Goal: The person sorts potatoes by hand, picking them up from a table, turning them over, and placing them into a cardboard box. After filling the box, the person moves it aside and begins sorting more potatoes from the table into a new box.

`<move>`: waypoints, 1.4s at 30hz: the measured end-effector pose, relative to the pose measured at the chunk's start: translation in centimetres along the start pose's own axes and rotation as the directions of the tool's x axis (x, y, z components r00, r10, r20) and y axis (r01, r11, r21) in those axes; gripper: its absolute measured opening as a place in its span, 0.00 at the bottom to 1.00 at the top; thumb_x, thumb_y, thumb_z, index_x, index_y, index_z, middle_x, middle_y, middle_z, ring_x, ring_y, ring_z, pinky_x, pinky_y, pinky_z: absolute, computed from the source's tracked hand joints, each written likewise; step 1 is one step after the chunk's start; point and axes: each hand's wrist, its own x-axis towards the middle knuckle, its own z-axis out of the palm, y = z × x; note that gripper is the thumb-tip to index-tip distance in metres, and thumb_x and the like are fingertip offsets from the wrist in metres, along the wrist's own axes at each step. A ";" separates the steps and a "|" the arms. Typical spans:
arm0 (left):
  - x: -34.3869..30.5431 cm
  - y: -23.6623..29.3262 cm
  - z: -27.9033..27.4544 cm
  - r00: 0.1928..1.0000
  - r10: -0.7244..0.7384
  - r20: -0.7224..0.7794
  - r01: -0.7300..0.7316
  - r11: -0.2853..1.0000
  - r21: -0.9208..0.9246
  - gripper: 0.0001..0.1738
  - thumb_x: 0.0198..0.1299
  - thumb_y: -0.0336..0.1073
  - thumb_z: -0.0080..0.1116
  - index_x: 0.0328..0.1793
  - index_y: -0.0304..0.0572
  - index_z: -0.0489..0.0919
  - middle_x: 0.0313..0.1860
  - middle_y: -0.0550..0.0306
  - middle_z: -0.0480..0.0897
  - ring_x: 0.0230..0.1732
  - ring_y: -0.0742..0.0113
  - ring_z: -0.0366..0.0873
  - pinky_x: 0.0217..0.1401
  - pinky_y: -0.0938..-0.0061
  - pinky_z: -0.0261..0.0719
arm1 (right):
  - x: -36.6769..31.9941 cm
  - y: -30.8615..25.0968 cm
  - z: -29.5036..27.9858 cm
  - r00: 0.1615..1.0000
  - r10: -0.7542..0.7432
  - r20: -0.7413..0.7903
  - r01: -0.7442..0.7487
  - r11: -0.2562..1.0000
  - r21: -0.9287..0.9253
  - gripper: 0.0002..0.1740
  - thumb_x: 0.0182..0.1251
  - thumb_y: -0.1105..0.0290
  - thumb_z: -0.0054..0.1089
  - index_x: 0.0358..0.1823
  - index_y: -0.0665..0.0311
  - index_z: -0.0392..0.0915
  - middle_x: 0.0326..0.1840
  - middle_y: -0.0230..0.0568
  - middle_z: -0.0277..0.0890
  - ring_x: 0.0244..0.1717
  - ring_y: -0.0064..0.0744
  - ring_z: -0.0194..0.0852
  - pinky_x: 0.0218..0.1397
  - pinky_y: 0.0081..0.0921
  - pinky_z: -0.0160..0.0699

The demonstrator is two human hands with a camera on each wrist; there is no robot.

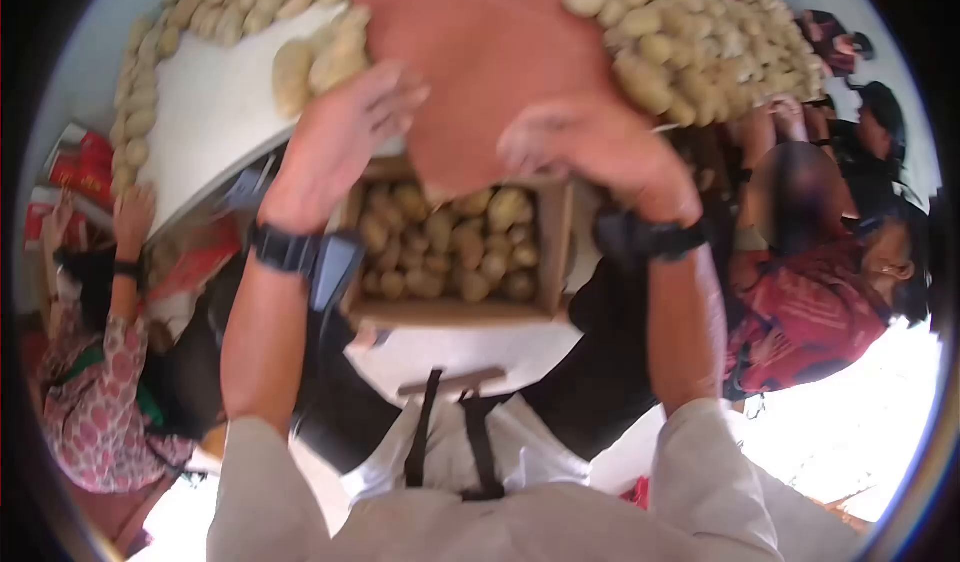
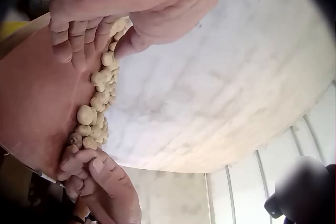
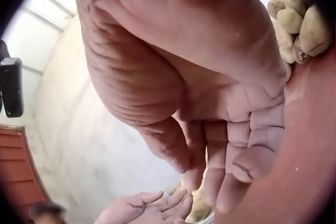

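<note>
Beyond the cardboard box [image 1: 556, 252] lies a white table [image 1: 215, 112], with loose potatoes [image 1: 690, 42] heaped on both sides of a reddish sheet [image 1: 480, 52] that runs down to the box's far rim. From above, my right hand [image 1: 590, 147] is blurred. Its wrist view shows the fingers pressed together, flat on the sheet just beyond the box. My left hand [image 1: 340, 137] is at the sheet's edge, fingers spread and loose, gripping nothing. Only the wrist views show a pale streaked surface with ribbed panels. The box is full of boxed potatoes [image 1: 450, 247]. A person in red [image 1: 810, 302] stands right of it, and a patterned sleeve [image 1: 90, 402] is to its left.
</note>
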 end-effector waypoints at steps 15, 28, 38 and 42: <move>0.5 1.2 4.0 0.937 -0.093 -0.336 0.126 0.989 0.077 0.24 0.73 0.40 0.54 0.69 0.33 0.71 0.62 0.52 0.79 0.63 0.61 0.78 0.57 0.69 0.77 | 1.0 16.7 8.9 0.916 0.116 -0.384 -0.400 0.330 -0.855 0.15 0.58 0.61 0.61 0.37 0.65 0.88 0.42 0.57 0.85 0.46 0.48 0.86 0.46 0.43 0.82; -0.2 2.5 4.4 0.948 -0.034 -0.316 0.064 0.994 0.085 0.16 0.75 0.34 0.49 0.63 0.31 0.75 0.58 0.51 0.80 0.61 0.61 0.80 0.54 0.71 0.78 | 5.9 23.5 9.7 0.783 -0.043 -0.620 -0.539 0.449 -0.712 0.40 0.64 0.69 0.52 0.78 0.67 0.55 0.66 0.62 0.72 0.64 0.64 0.76 0.60 0.43 0.80; -0.2 2.5 3.9 0.956 -0.030 -0.291 0.063 0.993 0.104 0.15 0.75 0.35 0.49 0.60 0.33 0.77 0.56 0.53 0.81 0.60 0.63 0.80 0.54 0.72 0.77 | 6.0 21.5 8.2 0.842 0.190 -0.505 -0.537 0.396 -0.745 0.27 0.56 0.61 0.65 0.57 0.64 0.79 0.55 0.50 0.79 0.54 0.48 0.83 0.54 0.42 0.83; -0.2 2.3 3.6 0.960 -0.026 -0.277 0.055 0.994 0.098 0.14 0.75 0.35 0.49 0.60 0.34 0.77 0.56 0.54 0.81 0.60 0.63 0.80 0.54 0.72 0.77 | 6.0 21.9 9.1 0.841 0.140 -0.522 -0.531 0.394 -0.750 0.24 0.52 0.62 0.66 0.51 0.63 0.81 0.52 0.50 0.81 0.52 0.50 0.84 0.53 0.45 0.83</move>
